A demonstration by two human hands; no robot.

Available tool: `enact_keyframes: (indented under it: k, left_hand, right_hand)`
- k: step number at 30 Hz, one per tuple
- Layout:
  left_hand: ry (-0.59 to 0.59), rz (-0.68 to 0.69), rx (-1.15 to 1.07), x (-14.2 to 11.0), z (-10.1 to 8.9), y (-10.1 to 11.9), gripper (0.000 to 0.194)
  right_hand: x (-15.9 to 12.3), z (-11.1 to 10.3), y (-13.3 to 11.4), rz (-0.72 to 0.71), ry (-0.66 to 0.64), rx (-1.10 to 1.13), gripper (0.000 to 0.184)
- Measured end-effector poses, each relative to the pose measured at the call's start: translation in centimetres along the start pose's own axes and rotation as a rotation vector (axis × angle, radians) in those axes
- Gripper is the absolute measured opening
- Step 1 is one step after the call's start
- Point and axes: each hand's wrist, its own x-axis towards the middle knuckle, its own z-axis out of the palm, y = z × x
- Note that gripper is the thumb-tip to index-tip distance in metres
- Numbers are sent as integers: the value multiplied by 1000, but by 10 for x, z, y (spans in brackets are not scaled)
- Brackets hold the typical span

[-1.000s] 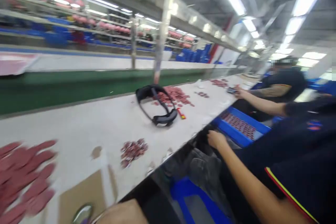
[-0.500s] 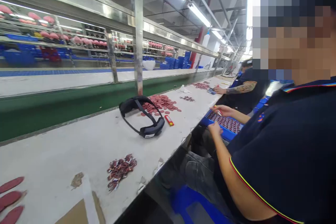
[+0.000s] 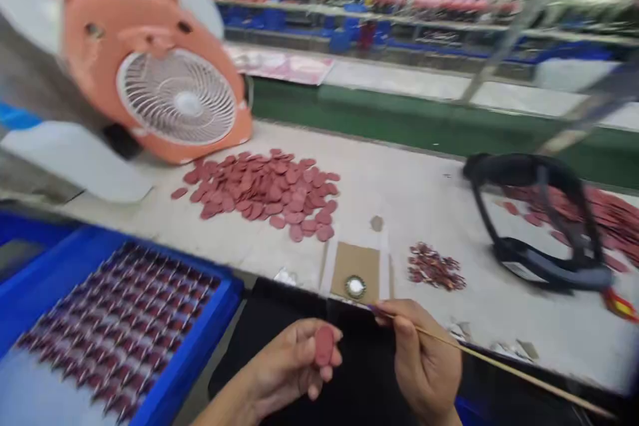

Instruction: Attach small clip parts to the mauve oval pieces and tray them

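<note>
My left hand (image 3: 287, 366) pinches a flat reddish oval piece (image 3: 324, 345) upright between thumb and fingers, over the dark space in front of the table edge. To its right, my right hand (image 3: 422, 359) grips a long thin wooden stick (image 3: 499, 365). At the stick's front end, by the fingertips, is something small and dark that I cannot make out. Just beyond the hands, a small round container like a bottle cap (image 3: 355, 287), pale inside, sits on a cardboard piece (image 3: 357, 259) edged with white tape.
Reddish ovals lie in a pile (image 3: 264, 190); small dark-red bits (image 3: 434, 266) are heaped farther right. A pig-shaped orange fan (image 3: 160, 66) stands back left. A blue crate (image 3: 227, 299) at left holds rows of dark-red pieces. A black headset (image 3: 539, 266) rests at right.
My view has swung left from the co-worker at the right to my own place. Both my hands, out of view before, now show with the oval piece and the stick.
</note>
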Motion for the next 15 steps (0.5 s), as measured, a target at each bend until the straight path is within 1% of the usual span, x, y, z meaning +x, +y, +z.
enact_keyframes:
  k: [3, 6, 10, 15]
  left_hand:
    - [-2, 6, -161, 7, -1, 1, 49]
    - [-20, 16, -247, 7, 0, 7, 40]
    - [-36, 20, -288, 6, 0, 13, 36]
    - [-25, 31, -303, 8, -1, 15, 35]
  right_hand:
    - [-3, 2, 7, 15, -8, -74, 16]
    - [-4, 5, 10, 27, -25, -158, 17]
    - [1, 7, 12, 31, -25, -233, 18]
    - [10, 10, 8, 41, -32, -261, 15]
